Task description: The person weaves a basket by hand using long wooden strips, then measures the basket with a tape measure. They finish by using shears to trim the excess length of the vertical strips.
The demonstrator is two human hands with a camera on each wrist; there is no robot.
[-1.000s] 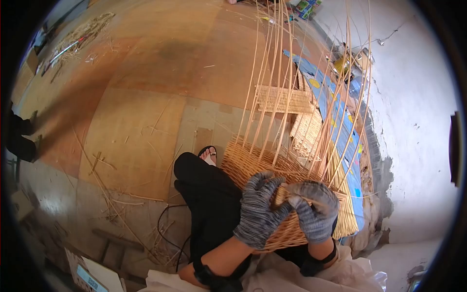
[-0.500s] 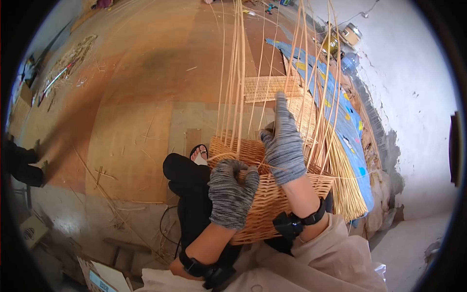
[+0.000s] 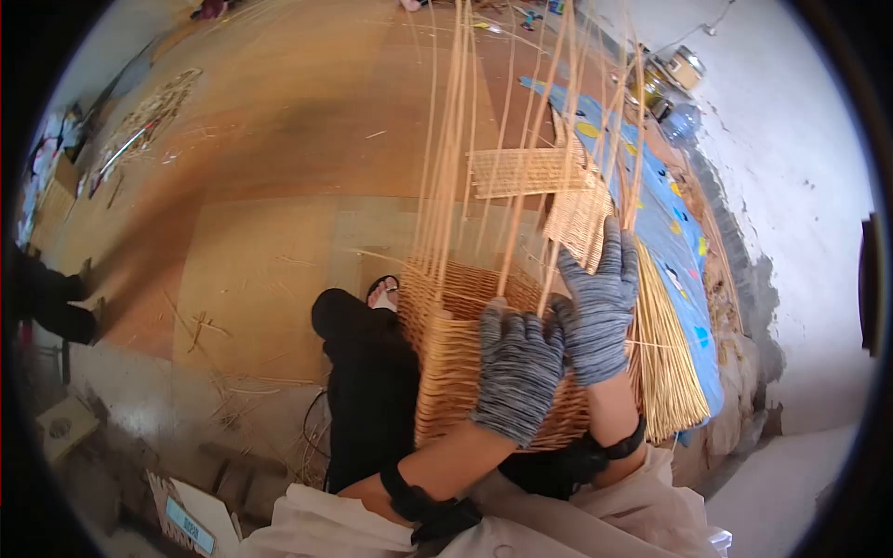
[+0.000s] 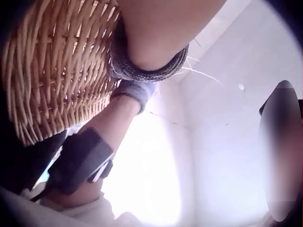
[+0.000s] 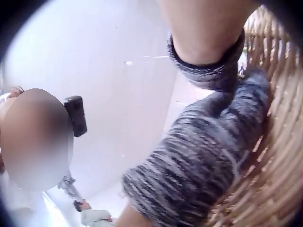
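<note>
A wicker basket [image 3: 456,372] with tall upright stakes [image 3: 510,232] rests on the person's lap in the head view. Both hands wear grey knitted gloves. My left hand [image 3: 521,377] grips the near rim, its fingers bent over the top edge. In the right wrist view, that left hand [image 5: 194,151] lies against the woven outer wall. My right hand [image 3: 600,312] is close beside it at the rim, fingers spread and pointing away among the stakes. A thin loose strand [image 3: 665,346] sticks out to the right of it.
Flat woven panels [image 3: 526,172] and a bundle of pale rods [image 3: 665,363] lie beyond and right of the basket, by a blue patterned cloth [image 3: 684,270]. Loose twigs [image 3: 200,325] litter the floor. Another person's dark-clothed legs [image 3: 46,298] show at far left.
My hands met at the rim, then parted, the right reaching forward and the left holding a strand. Now the left has moved right, beside the lowered right hand. The basket has turned slightly.
</note>
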